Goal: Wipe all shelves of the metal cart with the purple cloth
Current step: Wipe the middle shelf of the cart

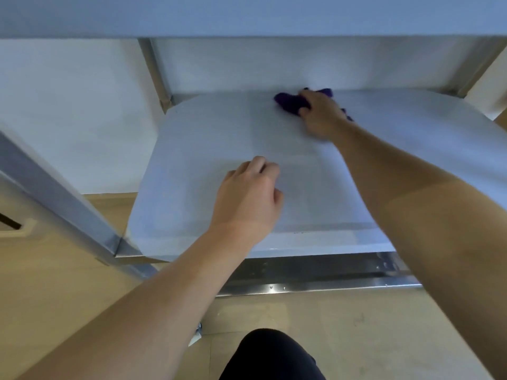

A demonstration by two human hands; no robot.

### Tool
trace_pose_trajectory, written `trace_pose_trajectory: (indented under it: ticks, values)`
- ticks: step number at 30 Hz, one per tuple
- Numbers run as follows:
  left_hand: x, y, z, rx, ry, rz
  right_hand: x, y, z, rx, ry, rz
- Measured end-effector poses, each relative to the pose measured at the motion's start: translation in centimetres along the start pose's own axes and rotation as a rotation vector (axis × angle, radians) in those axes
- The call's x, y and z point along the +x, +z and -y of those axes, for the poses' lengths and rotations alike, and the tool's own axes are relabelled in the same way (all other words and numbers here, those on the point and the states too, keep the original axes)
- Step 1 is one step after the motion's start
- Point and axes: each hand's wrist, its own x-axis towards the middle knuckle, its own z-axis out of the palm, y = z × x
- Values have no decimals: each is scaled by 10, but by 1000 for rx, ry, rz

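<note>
The metal cart's middle shelf (208, 149) fills the view, seen from under the shelf above (247, 15). At its far edge lies the bunched purple cloth (288, 101), pressed flat to the shelf under my right hand (321, 113), whose fingers grip it. My left hand (249, 193) rests on the near half of the same shelf with its fingers curled and nothing in it. Below the front lip, a strip of the lower shelf (315, 272) shows.
A metal cart post (68, 198) slants down at the left, and another post (156, 72) stands at the back left. A white wall is behind the cart. Wooden floor (356, 325) lies in front, with my dark-clad knee (271, 357) at the bottom.
</note>
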Motion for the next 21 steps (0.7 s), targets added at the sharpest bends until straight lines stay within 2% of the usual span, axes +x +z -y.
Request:
trace_pose_trajectory:
  ticks: [3,5,7,10,12,16,21]
  values:
    - [1,1,1,-8,-2,-7,10,3,1,-10,139,6]
    - [1,2,1,-7,-3,-13,14,12,24,-17,156,-2]
    - [0,3,0,-4,12,-19,16,24,60,3,33,58]
    - [1,6,2,-10,7,-45,6,43,119,77,-279,248]
    - [2,6,3,-30,-15,-53,-4,48,138,144,-398,342]
    - [1,5,3,-5,34,-44,-14,31,110,159,-412,405]
    - [2,4,4,-37,34,-18,-37,0,46,131,-254,330]
